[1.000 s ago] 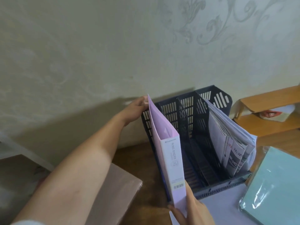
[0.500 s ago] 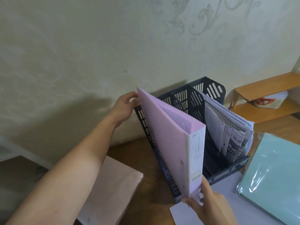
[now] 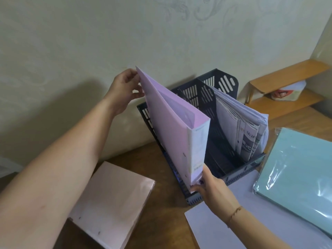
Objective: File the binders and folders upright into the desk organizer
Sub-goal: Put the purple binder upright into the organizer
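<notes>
Pinching the lilac binder point(image 3: 170, 126) at its far top corner with my left hand point(image 3: 125, 88), my right hand point(image 3: 212, 184) gripping the spine's foot, I hold it tilted in the organizer's point(image 3: 222, 81) leftmost slot. It isn't seated, I think; next it needs straightening upright and pushing in.

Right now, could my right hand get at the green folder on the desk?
Probably yes, once it lets go. The right hand grips the purple binder at its lower corner; the green folder lies flat just to its right with nothing on top of it.
</notes>
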The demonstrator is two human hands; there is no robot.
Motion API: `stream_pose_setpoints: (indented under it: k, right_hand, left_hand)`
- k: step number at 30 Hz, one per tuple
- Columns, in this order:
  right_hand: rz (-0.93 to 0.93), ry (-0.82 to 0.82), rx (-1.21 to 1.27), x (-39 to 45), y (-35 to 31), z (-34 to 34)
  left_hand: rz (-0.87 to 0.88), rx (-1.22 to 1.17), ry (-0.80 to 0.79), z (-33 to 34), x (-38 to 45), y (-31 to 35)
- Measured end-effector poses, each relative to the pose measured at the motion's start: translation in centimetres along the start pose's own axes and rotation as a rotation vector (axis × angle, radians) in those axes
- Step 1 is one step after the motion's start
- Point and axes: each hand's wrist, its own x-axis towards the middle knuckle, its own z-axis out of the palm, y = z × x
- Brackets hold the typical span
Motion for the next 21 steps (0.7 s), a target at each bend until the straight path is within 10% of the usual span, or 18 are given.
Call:
stream_pose_setpoints:
  k: [12,21]
  right_hand:
    - [-0.052,-0.039,0.173,-0.2,1.7,1.6]
    - [-0.618,0.107,0.083,1.7,-5.6,-7.2]
  left_hand:
    - [-0.012,-0.048,-0.159,1.2,-1.1,1.0]
    - [-0.063,-0.018,-0.116,1.0,-2.3,1.7]
